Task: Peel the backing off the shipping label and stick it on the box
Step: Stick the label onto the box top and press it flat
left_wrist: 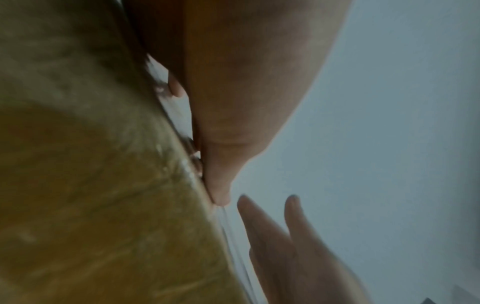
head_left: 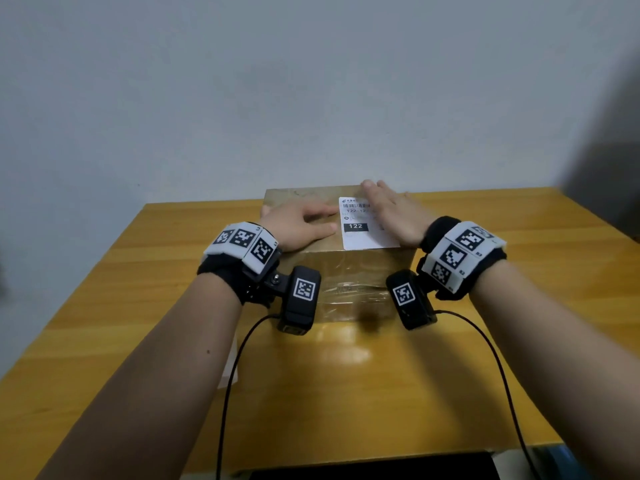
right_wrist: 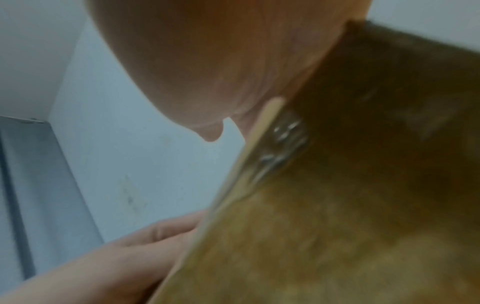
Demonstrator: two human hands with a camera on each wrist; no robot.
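A brown cardboard box (head_left: 311,265), wrapped in clear tape, stands on the wooden table (head_left: 138,306) near the wall. A white shipping label (head_left: 360,226) with a barcode and a black "122" block lies flat on the right half of the box top. My right hand (head_left: 388,209) lies flat over the label's right side with straight fingers. My left hand (head_left: 301,225) rests flat on the box top just left of the label, fingertips at its edge. In both wrist views each palm sits against the box edge (left_wrist: 182,164) (right_wrist: 249,164), blurred.
A white sheet (head_left: 230,368) lies on the table under my left forearm, mostly hidden. Two black cables (head_left: 239,358) run from the wrist cameras toward me. A dark object (head_left: 374,467) sits at the table's near edge. A pale wall stands right behind the box.
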